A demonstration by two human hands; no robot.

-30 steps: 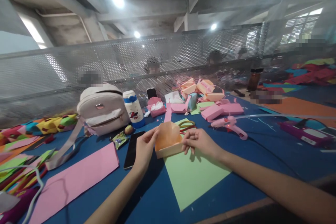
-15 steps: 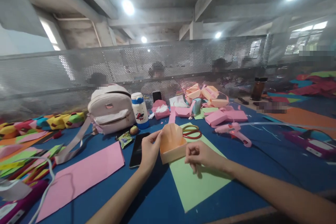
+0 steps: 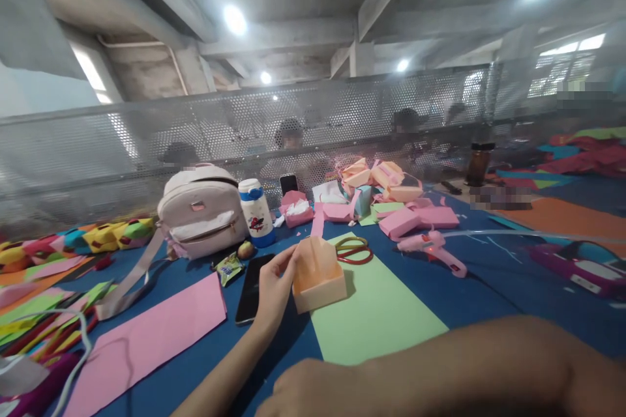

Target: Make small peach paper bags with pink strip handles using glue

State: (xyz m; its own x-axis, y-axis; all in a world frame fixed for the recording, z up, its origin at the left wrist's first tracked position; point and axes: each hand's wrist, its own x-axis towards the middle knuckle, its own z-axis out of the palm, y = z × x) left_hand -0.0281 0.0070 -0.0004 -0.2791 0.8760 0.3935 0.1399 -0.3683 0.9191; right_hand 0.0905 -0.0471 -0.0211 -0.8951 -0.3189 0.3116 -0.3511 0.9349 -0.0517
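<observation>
An open peach-orange paper box (image 3: 320, 290) with a raised, curved back panel stands at the left edge of a light green paper sheet (image 3: 372, 313). My left hand (image 3: 274, 280) pinches the box's upper left edge between thumb and fingers. Close to the camera, my right hand (image 3: 308, 391) is low at the bottom of the view, apart from the box, its fingers mostly out of sight. Scissors with red and olive handles (image 3: 355, 259) lie just behind the box. A black phone (image 3: 248, 293) is left of my left hand.
A pink glue gun (image 3: 433, 249) lies at right, its cord trailing. Pink paper (image 3: 156, 339) lies at left. Behind stand a pale backpack (image 3: 200, 208), a white-and-blue bottle (image 3: 257, 215) and a pile of folded paper boxes (image 3: 386, 176). A perforated metal partition (image 3: 220, 124) crosses the back.
My right hand has left the box's right side and swung down toward me, to the bottom of the view. My left hand still holds the box.
</observation>
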